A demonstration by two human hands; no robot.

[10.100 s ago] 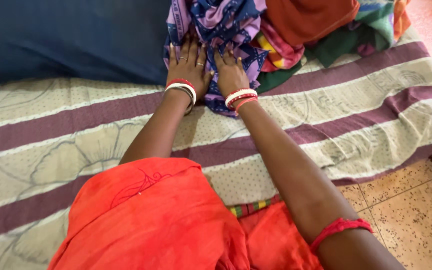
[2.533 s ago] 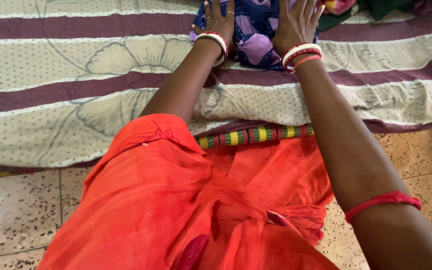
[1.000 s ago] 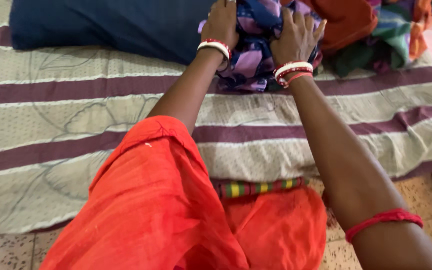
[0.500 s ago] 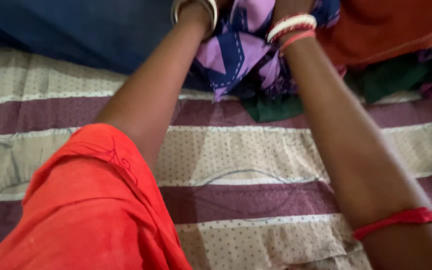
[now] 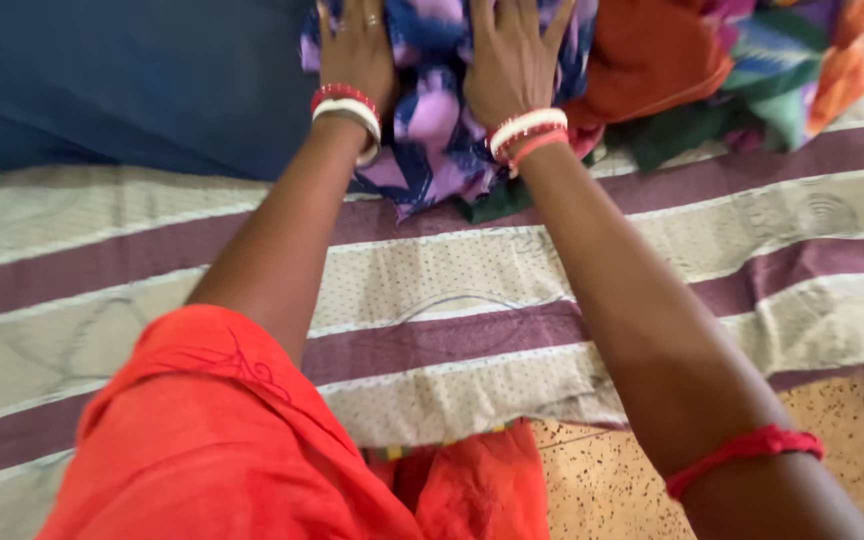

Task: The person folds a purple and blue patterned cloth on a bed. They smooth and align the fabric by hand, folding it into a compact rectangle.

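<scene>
both hands lie flat and wide on the purple-and-blue patterned cloth [image 5: 432, 120] at the bed's far side — left hand [image 5: 357, 45], right hand [image 5: 514, 55] — gripping nothing.

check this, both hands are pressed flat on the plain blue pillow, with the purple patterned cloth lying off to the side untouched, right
Not quite. In the head view both the left hand and the right hand are pressed on the purple patterned cloth. It is the plain blue pillow that lies off to the side untouched.
</scene>
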